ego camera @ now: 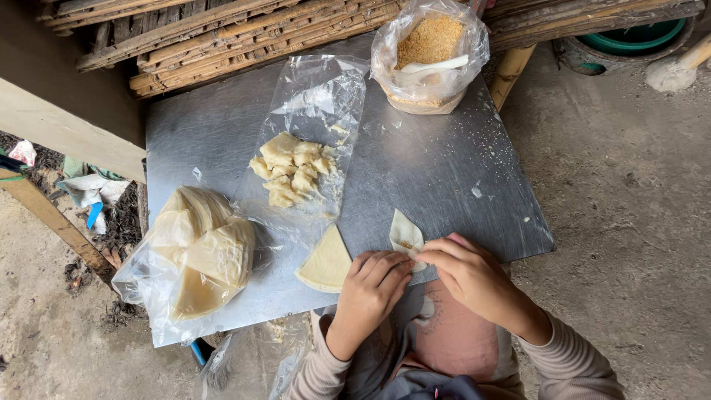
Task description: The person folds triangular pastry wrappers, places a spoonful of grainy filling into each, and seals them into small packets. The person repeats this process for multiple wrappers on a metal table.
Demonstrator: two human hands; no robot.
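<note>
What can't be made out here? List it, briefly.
- Head view: the lower part of the folded wrapper is hidden by the left hand and right hand.
- The green tub is cut off by the top edge.
- The bag of wrappers blurs its contents.

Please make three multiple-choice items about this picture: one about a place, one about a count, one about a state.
1. Where is the bag of brown crumbs?
A. at the far edge of the metal table
B. on the ground
C. in the person's lap

2. How many hands touch the folded wrapper?
A. none
B. one
C. two

3. How is the clear plastic under the pile of folded pieces?
A. rolled up
B. spread flat
C. tied shut

Answers: 1 A, it stands by the bamboo at the far edge. 2 C, the left hand and the right hand both pinch it. 3 B, the sheet lies open on the table.
</note>
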